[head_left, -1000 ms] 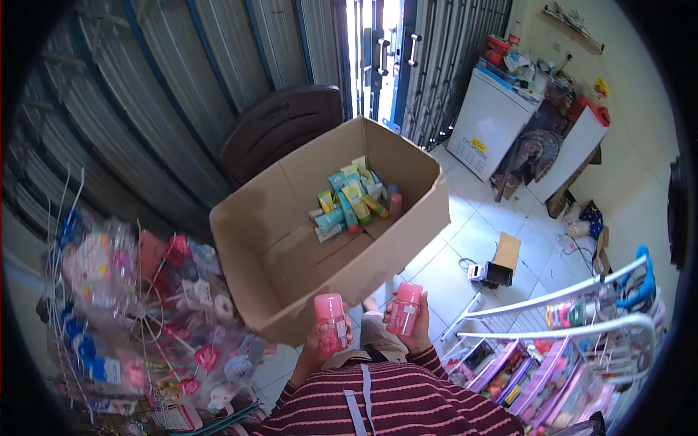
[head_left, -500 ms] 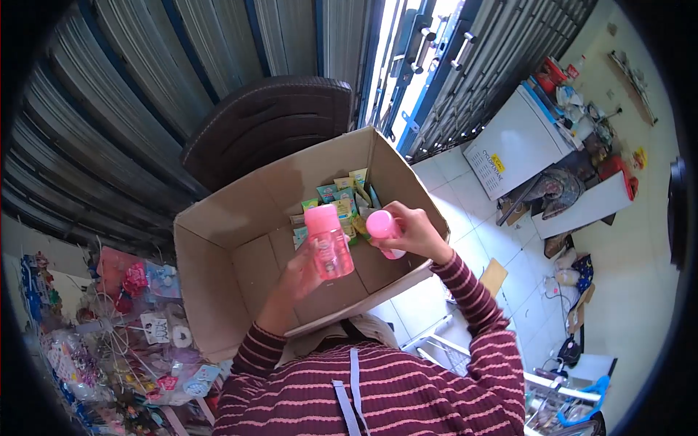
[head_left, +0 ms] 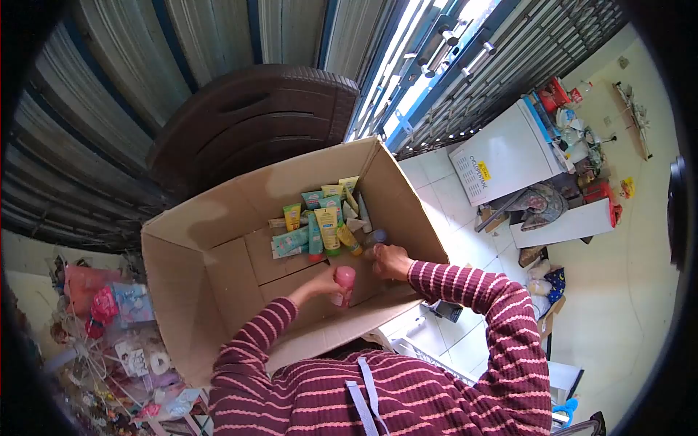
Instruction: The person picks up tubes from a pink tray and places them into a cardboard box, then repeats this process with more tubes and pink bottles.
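A large cardboard box stands open in front of me. Inside its front part my left hand is closed around a pink bottle. My right hand reaches down near the box's right wall, fingers wrapped round a second pink bottle, mostly hidden by the hand. Just beyond those fingers is a small bluish rounded object. Several green and yellow squeeze tubes lie against the far wall, among them a large yellow tube and a teal tube.
Behind the box is a dark brown plastic chair, against a metal shutter. To the left hang packaged goods. A white cabinet with items on top stands on the tiled floor at right, beside a folding gate.
Both hands have lowered the pink bottles from above the box down into it. The right hand's bottle has become mostly hidden. My view has shifted slightly, showing more of the tubes.
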`<state>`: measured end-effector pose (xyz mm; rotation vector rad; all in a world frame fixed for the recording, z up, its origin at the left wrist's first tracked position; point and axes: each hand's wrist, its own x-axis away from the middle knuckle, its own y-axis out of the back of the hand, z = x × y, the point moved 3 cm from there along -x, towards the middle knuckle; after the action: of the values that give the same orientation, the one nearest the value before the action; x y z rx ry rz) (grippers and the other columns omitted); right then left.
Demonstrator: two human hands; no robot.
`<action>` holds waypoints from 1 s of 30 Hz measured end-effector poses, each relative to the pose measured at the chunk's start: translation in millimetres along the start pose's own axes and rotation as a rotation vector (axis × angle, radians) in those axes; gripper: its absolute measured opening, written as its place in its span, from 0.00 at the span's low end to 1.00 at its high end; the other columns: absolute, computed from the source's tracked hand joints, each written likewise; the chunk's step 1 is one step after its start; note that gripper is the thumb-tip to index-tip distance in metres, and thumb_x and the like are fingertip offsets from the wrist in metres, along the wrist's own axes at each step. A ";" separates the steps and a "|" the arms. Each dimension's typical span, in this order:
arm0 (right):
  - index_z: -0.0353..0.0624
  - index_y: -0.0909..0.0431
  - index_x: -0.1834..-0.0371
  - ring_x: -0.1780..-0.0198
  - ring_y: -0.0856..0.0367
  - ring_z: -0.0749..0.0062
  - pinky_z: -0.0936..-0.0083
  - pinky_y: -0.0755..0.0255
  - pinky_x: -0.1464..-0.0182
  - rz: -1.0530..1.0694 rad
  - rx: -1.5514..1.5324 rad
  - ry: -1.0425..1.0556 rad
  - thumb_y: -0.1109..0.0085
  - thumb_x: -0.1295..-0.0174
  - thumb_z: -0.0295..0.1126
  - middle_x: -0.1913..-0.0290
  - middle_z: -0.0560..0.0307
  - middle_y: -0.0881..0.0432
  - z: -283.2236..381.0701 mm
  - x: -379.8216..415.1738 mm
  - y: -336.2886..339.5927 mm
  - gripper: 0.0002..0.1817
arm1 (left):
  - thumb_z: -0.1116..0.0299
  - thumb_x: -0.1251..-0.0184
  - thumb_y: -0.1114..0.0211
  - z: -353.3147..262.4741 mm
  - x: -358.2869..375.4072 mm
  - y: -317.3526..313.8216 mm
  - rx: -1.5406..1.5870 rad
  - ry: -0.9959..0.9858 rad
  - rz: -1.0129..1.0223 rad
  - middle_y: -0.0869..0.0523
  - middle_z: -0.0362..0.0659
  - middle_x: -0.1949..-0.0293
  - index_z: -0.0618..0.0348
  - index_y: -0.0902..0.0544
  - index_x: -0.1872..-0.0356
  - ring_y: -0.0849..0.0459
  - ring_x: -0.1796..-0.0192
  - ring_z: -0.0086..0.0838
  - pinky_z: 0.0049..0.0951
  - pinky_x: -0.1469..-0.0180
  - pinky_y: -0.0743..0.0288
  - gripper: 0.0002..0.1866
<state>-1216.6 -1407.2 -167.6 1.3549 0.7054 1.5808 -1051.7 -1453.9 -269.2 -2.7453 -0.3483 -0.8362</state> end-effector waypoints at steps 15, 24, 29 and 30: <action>0.40 0.24 0.75 0.66 0.23 0.57 0.66 0.28 0.66 0.114 0.092 -0.305 0.43 0.64 0.41 0.70 0.46 0.23 -27.5 -26.5 -32.8 0.16 | 0.80 0.62 0.44 27.0 -68.3 -73.6 -0.249 -0.649 -0.331 0.32 0.61 0.55 0.62 0.46 0.48 0.32 0.53 0.52 0.40 0.53 0.35 0.34; 0.36 0.28 0.77 0.79 0.24 0.69 0.76 0.31 0.76 -0.500 -0.599 0.036 0.43 0.54 0.35 0.81 0.51 0.24 57.0 14.9 110.8 0.12 | 0.64 0.49 0.46 -122.3 92.2 -16.7 -0.907 -0.264 0.125 0.24 0.58 0.65 0.66 0.34 0.53 0.25 0.60 0.45 0.38 0.59 0.31 0.23; 0.36 0.27 0.74 0.78 0.25 0.79 0.81 0.33 0.76 -0.267 -0.764 0.039 0.45 0.52 0.27 0.80 0.53 0.24 131.6 28.0 68.5 0.06 | 0.63 0.46 0.49 -151.1 215.0 -5.6 -0.637 -0.486 -0.111 0.24 0.55 0.66 0.64 0.32 0.55 0.25 0.62 0.45 0.38 0.59 0.32 0.19; 0.36 0.27 0.74 0.77 0.24 0.76 0.81 0.32 0.75 -0.309 -0.741 0.191 0.45 0.53 0.27 0.80 0.53 0.24 154.7 30.5 64.1 0.05 | 0.63 0.47 0.48 -143.7 234.3 -11.5 -0.698 -0.580 -0.234 0.24 0.56 0.65 0.65 0.31 0.59 0.25 0.63 0.45 0.38 0.60 0.31 0.17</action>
<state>-1084.3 -1427.6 -62.5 0.5312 0.3492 1.5072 -939.5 -1450.9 -18.0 -3.6400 -0.5796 -0.1805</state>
